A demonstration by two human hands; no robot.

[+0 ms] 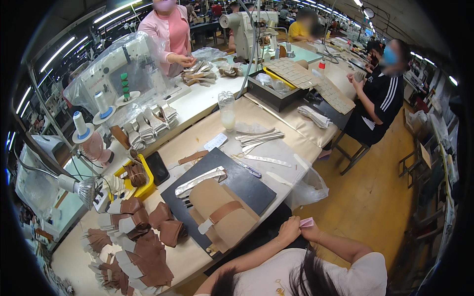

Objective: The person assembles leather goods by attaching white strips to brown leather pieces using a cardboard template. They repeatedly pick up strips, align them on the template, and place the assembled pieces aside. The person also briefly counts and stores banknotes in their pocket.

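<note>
Close to my body, beyond the table's front edge, my two hands meet low on the right. A small folded pink piece (306,223), perhaps paper or cloth, sticks up between them. My right hand (310,234) is closed on it. My left hand (289,230) is closed right beside it, its fingertips against the piece; whether they grip it is hard to see. Nearest on the table lies a tan bag piece with a rounded flap (212,202) and a brown strap (224,211), resting on a black board (256,190). A utility knife (251,170) lies on the board's far edge.
Brown and grey leather pieces (148,256) pile up at the left, near a yellow tray (146,182), a phone (158,167) and a lamp (81,190). A plastic bottle (227,111) stands farther back. Co-workers sit at right (380,93) and stand across the table (168,37).
</note>
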